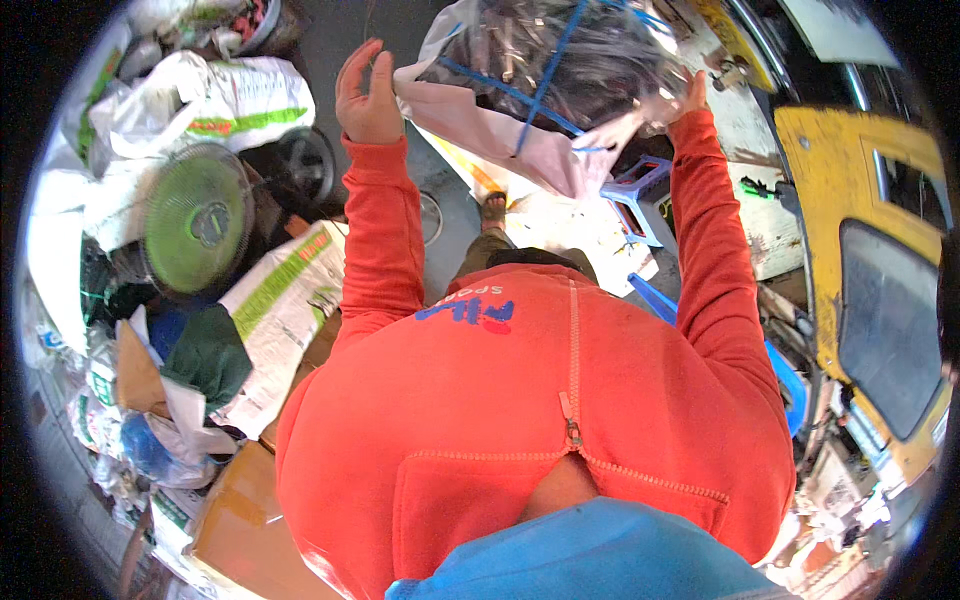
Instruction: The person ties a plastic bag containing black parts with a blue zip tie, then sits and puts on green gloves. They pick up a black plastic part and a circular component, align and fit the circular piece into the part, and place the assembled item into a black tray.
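A large bundle [560,60] in clear plastic, pale at its near side, is bound with crossing blue straps; dark, shiny contents show through. My left hand [370,100] is raised beside its left corner, fingers stretched upward and thumb apart, with nothing visible in the palm. At the bundle's right edge, my right hand [690,100] grips the plastic, and some of its fingers are hidden by it. Both arms reach forward in red sleeves.
A green-bladed fan [200,220] and white printed sacks [245,100] are piled on the left, above a cardboard box [250,530]. To the right are a blue-purple plastic frame [640,200] and a yellow metal panel [820,180] with a window. My foot [494,210] shows below the bundle.
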Demonstrator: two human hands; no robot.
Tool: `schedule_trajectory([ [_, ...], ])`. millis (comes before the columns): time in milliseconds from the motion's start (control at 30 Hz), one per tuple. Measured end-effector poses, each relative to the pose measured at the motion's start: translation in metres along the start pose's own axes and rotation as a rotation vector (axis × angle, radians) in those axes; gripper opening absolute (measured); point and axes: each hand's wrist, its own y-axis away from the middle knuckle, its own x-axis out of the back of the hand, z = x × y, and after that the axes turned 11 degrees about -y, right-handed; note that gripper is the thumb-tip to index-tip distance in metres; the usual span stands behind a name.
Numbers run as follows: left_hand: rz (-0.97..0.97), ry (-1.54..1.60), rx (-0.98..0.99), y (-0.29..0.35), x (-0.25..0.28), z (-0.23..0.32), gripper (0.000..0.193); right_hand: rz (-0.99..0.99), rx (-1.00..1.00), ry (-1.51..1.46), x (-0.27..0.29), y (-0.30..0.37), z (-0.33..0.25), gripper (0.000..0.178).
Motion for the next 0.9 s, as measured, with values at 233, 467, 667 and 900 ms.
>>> schedule_trajectory([
  [233,-0.214,-0.555,-0.825,0.1,-0.127,0.148,0.068,-0.027,-0.325,-0.045,0.185,0.178,0.076,0.04],
  [467,-0.627,-0.554,-0.483,0.09,-0.173,0.069,0.082,0.401,-0.434,-0.359,0.521,0.516,0.196,0.042],
  [667,-0.305,-1.348,-0.504,0.151,-0.179,0.154,0.106,1.149,-0.348,-0.427,0.665,0.774,0.297,0.038],
  [900,-0.996,-0.848,-1.342,0.43,-0.164,0.107,0.072,0.708,-0.29,-0.26,0.656,0.692,0.3,0.027],
])
